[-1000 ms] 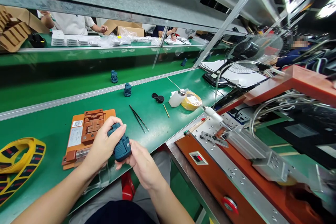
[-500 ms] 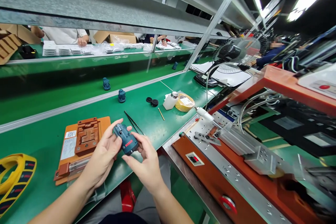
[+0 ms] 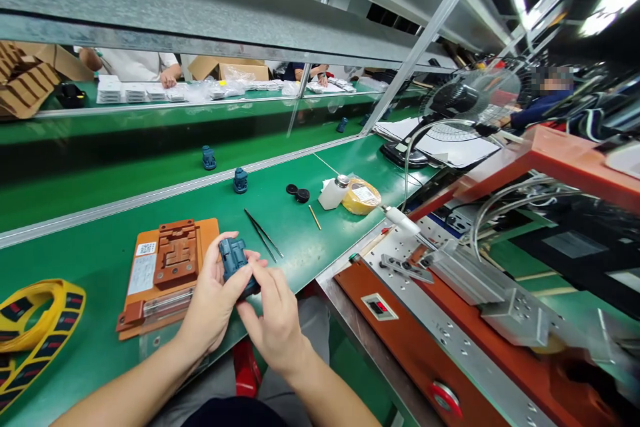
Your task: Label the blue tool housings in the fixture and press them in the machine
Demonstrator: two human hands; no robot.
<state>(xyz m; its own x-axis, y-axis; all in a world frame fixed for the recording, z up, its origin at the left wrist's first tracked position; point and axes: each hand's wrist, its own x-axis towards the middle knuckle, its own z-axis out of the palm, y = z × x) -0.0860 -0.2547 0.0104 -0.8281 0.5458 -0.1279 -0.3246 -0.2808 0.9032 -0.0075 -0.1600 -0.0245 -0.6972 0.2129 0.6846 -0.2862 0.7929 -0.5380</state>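
A dark blue plastic housing [image 3: 233,257] is held between both hands above the table's front edge. My left hand [image 3: 214,303] wraps round its left side, with the thumb lying across its front. My right hand [image 3: 276,310] grips the lower right end, fingertips pressed on its front face. The fingers cover the red lettering. Just left of my left hand lies an orange fixture block [image 3: 177,253] on a base plate with a label. Black tweezers [image 3: 263,235] rest on the green table beyond my right hand.
Two more blue housings, one on the table [image 3: 241,181] and one on the green belt [image 3: 209,157], stand ahead. A white bottle [image 3: 332,195] touches a yellow tape roll [image 3: 361,196]. Yellow label strip [image 3: 65,313] lies left; an orange-sided machine [image 3: 400,340] stands right. Co-workers sit opposite.
My right fingers have moved over the front of the housing, and my left thumb has come across it. The red lettering, visible before, is now covered. The whole view has shifted slightly.
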